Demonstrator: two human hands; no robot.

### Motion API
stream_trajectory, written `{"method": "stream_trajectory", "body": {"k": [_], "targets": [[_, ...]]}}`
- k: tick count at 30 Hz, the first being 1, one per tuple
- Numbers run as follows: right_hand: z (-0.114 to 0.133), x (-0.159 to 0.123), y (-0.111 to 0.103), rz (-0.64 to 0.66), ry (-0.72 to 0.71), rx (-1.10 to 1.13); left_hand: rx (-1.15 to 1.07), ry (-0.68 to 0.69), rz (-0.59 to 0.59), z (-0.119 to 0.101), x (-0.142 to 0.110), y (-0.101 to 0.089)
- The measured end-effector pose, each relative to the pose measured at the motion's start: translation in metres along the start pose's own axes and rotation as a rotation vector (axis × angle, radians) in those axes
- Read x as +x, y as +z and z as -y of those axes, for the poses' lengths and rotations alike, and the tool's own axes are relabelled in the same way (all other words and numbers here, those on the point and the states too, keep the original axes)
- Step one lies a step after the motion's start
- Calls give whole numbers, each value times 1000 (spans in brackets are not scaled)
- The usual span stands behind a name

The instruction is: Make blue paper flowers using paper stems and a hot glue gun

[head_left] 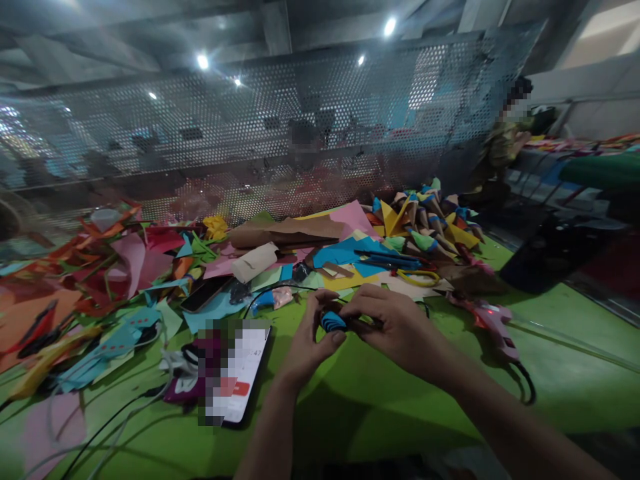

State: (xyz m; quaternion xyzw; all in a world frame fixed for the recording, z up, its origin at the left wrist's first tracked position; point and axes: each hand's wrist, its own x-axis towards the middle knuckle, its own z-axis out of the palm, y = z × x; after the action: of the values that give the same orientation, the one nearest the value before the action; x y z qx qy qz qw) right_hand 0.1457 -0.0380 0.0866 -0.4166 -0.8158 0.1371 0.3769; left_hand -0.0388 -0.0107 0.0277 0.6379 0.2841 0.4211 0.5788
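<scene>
Orange paper (67, 303) lies well to the left of the lit phone (250, 373), beside red and pink scraps that look unshaped. Nearer the phone, on that same side, are a yellow tool (55, 360), a pale-blue slab with red marks (120, 343) and a purple packet (185, 392) right beside its edge. Just right of the phone is the left hand (307, 350), fingers and thumb curled round a blue striped piece (333, 322), which is held over the green table (375, 393). The piece seems to have its curved bands formed already, yet it has not been set down; whether it is finished cannot be told. Farther right of the phone, the right hand (385, 317) has its fingertips drawn together at the piece's right end; what they grip, if anything, is hidden. Beyond, behind and right of the phone, a heap of paper cones (425, 220) looks made up. Rightmost, well apart from the phone, a pink glue gun (497, 327) shows a red light, a clear stick (575, 343) at its back
</scene>
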Motion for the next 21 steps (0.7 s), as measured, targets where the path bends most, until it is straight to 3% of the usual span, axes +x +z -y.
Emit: {"method": "stream_trajectory", "body": {"k": [7,17,21], "targets": [[-2,-5,6,-179,39,26,-85,54,-20,5,2,-2],[-5,-12,12,-202,-6,7,-199,71,-74,19,2,-3],[-2,-13,12,-200,-21,-39,-150,78,-67,17,2,-4]]}}
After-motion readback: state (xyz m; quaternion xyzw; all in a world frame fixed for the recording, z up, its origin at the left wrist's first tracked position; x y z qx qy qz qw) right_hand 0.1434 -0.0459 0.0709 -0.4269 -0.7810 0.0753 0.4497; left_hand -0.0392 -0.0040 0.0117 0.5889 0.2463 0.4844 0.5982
